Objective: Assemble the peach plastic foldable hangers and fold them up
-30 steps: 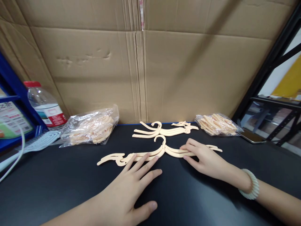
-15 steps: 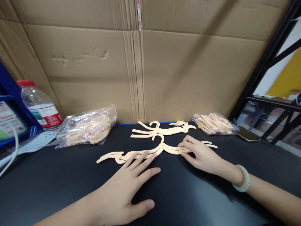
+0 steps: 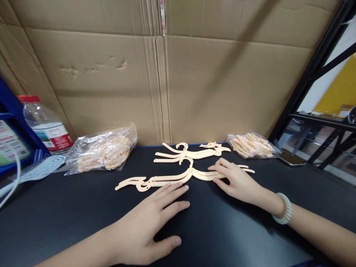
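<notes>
A cream plastic hanger [image 3: 155,180] lies flat on the black table [image 3: 69,215], its hook pointing away from me. My left hand [image 3: 147,226] rests palm down just in front of the hanger's left arm, fingers stretched out, holding nothing. My right hand [image 3: 236,180] lies on the hanger's right arm, fingers extended and pressing it to the table. A second set of cream hangers [image 3: 191,151] lies farther back near the cardboard.
A cardboard wall [image 3: 167,81] closes the back. A clear bag of hangers [image 3: 102,152] lies at the left, a smaller bag [image 3: 251,145] at the right beside a phone [image 3: 290,158]. A water bottle [image 3: 47,126] and blue shelf [image 3: 11,122] stand far left; a black rack [image 3: 314,70] stands right.
My left hand has slid back off the hanger's left arm toward me. The right hand stays on the right arm. The view has shifted slightly.
</notes>
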`<action>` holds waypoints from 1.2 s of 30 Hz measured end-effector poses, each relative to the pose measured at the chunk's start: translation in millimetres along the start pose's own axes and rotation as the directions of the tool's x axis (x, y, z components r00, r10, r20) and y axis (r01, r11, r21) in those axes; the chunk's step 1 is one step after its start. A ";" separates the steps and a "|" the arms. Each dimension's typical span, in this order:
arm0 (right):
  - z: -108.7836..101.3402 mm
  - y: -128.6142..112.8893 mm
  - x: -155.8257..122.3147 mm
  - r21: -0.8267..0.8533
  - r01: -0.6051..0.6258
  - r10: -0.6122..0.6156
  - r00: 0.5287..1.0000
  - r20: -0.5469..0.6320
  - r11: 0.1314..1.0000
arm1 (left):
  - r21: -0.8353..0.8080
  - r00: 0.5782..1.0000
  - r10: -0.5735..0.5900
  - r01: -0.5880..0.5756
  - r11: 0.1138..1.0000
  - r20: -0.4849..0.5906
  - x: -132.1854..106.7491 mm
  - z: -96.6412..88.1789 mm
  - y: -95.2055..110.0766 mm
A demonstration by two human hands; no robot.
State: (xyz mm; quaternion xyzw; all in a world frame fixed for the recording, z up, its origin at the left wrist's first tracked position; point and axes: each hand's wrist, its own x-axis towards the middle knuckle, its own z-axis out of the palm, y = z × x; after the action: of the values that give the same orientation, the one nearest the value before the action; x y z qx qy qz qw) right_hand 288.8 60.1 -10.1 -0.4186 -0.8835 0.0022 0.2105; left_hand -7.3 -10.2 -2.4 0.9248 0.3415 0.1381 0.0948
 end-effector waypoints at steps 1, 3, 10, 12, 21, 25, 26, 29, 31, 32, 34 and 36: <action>-0.3 -0.6 -0.1 0.001 0.010 -0.010 1.000 -0.012 1.000 | -0.011 1.000 0.022 -0.022 1.000 0.007 -0.6 0.7 0.4; -1.2 -2.7 -0.3 0.004 0.031 -0.031 0.999 -0.037 1.000 | -0.032 0.999 0.047 -0.047 0.998 0.012 -1.3 0.8 0.4; -5.2 -8.4 -1.0 0.090 0.066 -0.058 0.995 -0.084 0.994 | -0.020 0.999 0.031 -0.030 0.999 0.016 -0.5 1.0 -1.4; -5.9 -8.7 -1.3 0.118 0.091 -0.081 0.993 -0.084 0.989 | -0.016 0.999 0.030 -0.030 0.999 0.013 -0.5 1.7 -1.5; -12.4 -16.3 -3.1 0.108 0.282 -0.295 0.945 0.142 0.953 | -0.001 0.998 0.028 -0.028 1.000 0.064 1.5 -2.2 0.2; -13.9 -17.6 -3.2 0.100 0.289 -0.302 0.941 0.153 0.952 | -0.006 0.998 0.029 -0.029 1.000 0.060 1.7 -2.5 1.1; -13.8 -17.5 -3.1 0.098 0.287 -0.299 0.942 0.154 0.953 | -0.010 0.998 0.027 -0.027 1.000 0.059 1.8 -2.7 1.0; -12.7 -16.5 -2.4 0.096 0.284 -0.296 0.943 0.154 0.954 | -0.022 0.997 0.030 -0.029 0.999 0.078 2.6 -5.1 -0.7; -11.8 -15.6 -1.8 0.103 0.285 -0.299 0.941 0.158 0.953 | -0.041 0.991 0.057 -0.053 0.998 0.117 3.5 -7.8 -2.8; -11.4 -15.2 -1.7 0.108 0.287 -0.301 0.940 0.160 0.952 | -0.052 0.989 0.070 -0.063 0.997 0.133 3.8 -9.0 -3.8; -10.7 -14.4 -1.9 0.115 0.287 -0.304 0.939 0.162 0.951 | -0.066 0.984 0.081 -0.072 0.995 0.156 3.9 -9.8 -4.9; -10.4 -13.9 -2.4 0.117 0.285 -0.302 0.940 0.162 0.951 | -0.061 0.989 0.056 -0.048 0.997 0.138 3.3 -8.3 -4.7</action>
State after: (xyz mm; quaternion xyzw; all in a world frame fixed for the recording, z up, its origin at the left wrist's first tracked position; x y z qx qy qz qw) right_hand 283.7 47.5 1.0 -0.2701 -0.9502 0.0487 0.1479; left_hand -10.3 -3.8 4.8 0.9378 0.3055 0.0853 0.1413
